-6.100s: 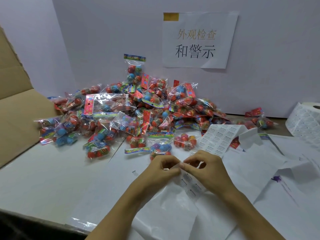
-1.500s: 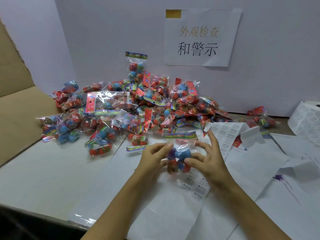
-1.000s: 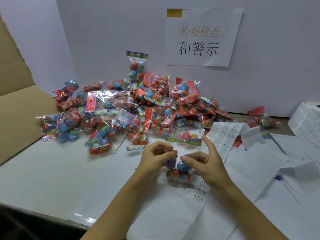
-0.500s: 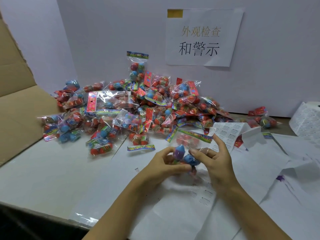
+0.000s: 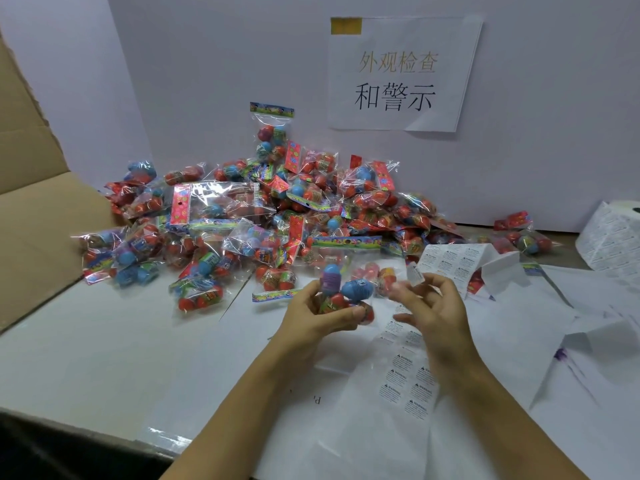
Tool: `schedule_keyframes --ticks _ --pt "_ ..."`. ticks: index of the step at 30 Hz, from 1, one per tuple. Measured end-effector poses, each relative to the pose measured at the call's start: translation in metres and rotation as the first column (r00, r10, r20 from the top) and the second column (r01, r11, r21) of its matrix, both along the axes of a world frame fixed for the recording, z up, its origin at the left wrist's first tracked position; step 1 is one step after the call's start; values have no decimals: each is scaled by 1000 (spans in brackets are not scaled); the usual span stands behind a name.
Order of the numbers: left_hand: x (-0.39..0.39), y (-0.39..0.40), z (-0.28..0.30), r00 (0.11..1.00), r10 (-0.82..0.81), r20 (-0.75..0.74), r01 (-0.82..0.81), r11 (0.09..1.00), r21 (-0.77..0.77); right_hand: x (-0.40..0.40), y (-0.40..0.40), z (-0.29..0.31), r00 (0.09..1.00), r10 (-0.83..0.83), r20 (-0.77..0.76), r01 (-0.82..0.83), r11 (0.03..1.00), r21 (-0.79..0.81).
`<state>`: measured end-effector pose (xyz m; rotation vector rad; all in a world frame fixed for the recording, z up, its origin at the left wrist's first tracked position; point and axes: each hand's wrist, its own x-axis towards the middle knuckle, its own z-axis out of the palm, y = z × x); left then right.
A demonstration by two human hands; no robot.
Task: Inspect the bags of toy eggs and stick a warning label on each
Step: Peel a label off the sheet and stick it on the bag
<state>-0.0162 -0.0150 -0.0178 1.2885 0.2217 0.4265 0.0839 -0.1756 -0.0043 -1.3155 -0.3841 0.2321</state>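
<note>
My left hand (image 5: 318, 315) grips a clear bag of toy eggs (image 5: 348, 289) just above the table, with blue, purple and red eggs showing through it. My right hand (image 5: 431, 306) hovers right of the bag and apart from it. It pinches a small white warning label (image 5: 414, 274) at its fingertips. A sheet of warning labels (image 5: 405, 386) lies on the table under my right wrist. A big pile of egg bags (image 5: 277, 209) lies behind, against the white wall.
A second label sheet (image 5: 450, 261) curls up right of the pile, and a label roll (image 5: 613, 233) stands at the far right. Loose white backing paper (image 5: 554, 323) covers the right side. An open cardboard box (image 5: 31, 209) stands at the left. A paper sign (image 5: 398, 74) hangs on the wall.
My right hand has come off the bag and now holds a label beside it. My left hand keeps the bag, tilted a little higher. The pile has not moved.
</note>
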Motion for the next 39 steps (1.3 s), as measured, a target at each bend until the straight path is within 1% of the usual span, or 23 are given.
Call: schedule_keyframes --ticks 3,6,9,11,13,15,18,20,23,28,34,39 --pt "-1 0 1 999 -41 18 42 997 -70 -7 4 -5 993 111 36 -107 990 -95" --pt "-1 -2 5 995 -97 18 98 987 -125 -8 4 -6 993 66 100 -54 991 -124" --pt "1 0 7 999 -50 -12 47 984 -170 -5 1 -5 989 9 146 11 991 -131" --pt "2 2 6 1000 8 -29 -13 986 -169 -2 0 -4 987 16 160 9 988 -156" --pt "1 4 5 999 45 -29 -49 985 -166 -2 -1 -4 976 41 214 -1 983 -186" --pt "0 5 5 999 50 -18 -52 985 -162 -5 -2 -4 943 79 322 -1 972 -237" --pt "0 3 6 999 37 -8 -38 985 -166 -11 -3 -4 864 144 483 18 949 -315" --pt "0 2 7 999 32 -12 -34 982 -188 -13 -2 -4 823 176 540 33 935 -354" --pt "1 0 8 999 15 -31 -21 982 -186 -16 -1 -6 803 182 567 56 925 -376" --pt "-1 -3 7 999 -27 -46 21 991 -129 -16 -2 -4 779 168 604 100 918 -385" --pt "0 -3 4 995 -39 -91 32 996 -80 -16 -2 -4 762 177 624 117 909 -400" --pt "0 -3 2 993 -64 -95 58 996 -62 -16 -1 -6 750 181 637 131 902 -411"
